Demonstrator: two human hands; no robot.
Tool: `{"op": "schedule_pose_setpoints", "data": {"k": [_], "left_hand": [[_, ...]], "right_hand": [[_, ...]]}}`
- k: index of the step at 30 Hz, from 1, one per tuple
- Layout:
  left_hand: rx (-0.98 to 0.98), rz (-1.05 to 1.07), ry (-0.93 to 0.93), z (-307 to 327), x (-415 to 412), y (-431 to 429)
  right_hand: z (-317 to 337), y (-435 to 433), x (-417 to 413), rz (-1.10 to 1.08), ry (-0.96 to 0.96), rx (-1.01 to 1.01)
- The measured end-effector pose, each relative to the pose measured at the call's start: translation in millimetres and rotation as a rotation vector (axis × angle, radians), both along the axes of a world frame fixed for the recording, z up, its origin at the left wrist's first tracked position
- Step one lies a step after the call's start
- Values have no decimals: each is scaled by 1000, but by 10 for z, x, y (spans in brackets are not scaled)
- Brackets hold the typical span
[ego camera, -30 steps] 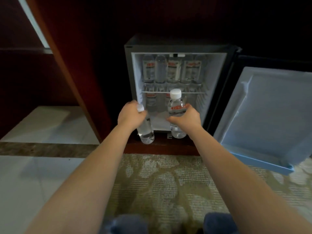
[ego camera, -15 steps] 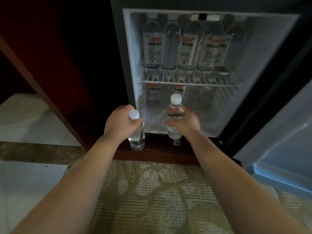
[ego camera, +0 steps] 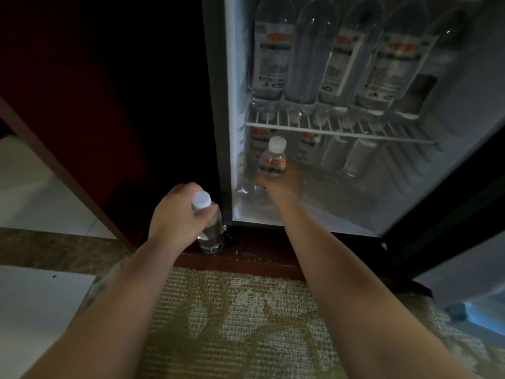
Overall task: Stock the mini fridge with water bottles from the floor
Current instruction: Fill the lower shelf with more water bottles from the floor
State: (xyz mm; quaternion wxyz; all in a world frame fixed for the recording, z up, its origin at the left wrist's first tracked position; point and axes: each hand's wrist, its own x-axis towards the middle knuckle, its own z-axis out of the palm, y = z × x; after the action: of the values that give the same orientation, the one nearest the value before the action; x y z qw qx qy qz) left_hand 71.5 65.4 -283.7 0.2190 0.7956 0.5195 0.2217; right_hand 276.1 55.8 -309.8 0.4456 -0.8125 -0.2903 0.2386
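Note:
The mini fridge (ego camera: 228,110) stands open in front of me. My right hand (ego camera: 282,181) is inside its lower compartment, at the left, shut on a white-capped water bottle (ego camera: 273,160) held upright. My left hand (ego camera: 177,214) stays outside, just left of the fridge frame, gripping a second water bottle (ego camera: 209,225) near its cap. Several bottles (ego camera: 308,56) stand in a row on the wire shelf (ego camera: 341,132). More bottles (ego camera: 308,143) are at the back under the shelf.
The fridge door (ego camera: 470,272) hangs open to the right. A dark wooden cabinet panel (ego camera: 82,110) rises left of the fridge, with a wooden base strip (ego camera: 246,258) below. Patterned carpet (ego camera: 240,324) lies under my arms; pale floor tiles (ego camera: 32,305) are at left.
The view has moved closer to the fridge. My right hand has carried its bottle forward from the fridge's front edge into the lower compartment. My left hand has stayed outside with its bottle.

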Motion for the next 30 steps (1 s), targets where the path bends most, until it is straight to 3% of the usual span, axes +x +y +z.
{"op": "schedule_pose_setpoints", "data": {"k": [17, 25, 30], "left_hand": [[115, 27, 38, -73, 48, 53], [64, 59, 25, -55, -11, 41], [-22, 108, 83, 29, -66, 73]], "right_hand": [[-48, 491, 171, 160, -28, -22], [-224, 471, 249, 279, -134, -245], [-210, 68, 42, 108, -358, -191]]}}
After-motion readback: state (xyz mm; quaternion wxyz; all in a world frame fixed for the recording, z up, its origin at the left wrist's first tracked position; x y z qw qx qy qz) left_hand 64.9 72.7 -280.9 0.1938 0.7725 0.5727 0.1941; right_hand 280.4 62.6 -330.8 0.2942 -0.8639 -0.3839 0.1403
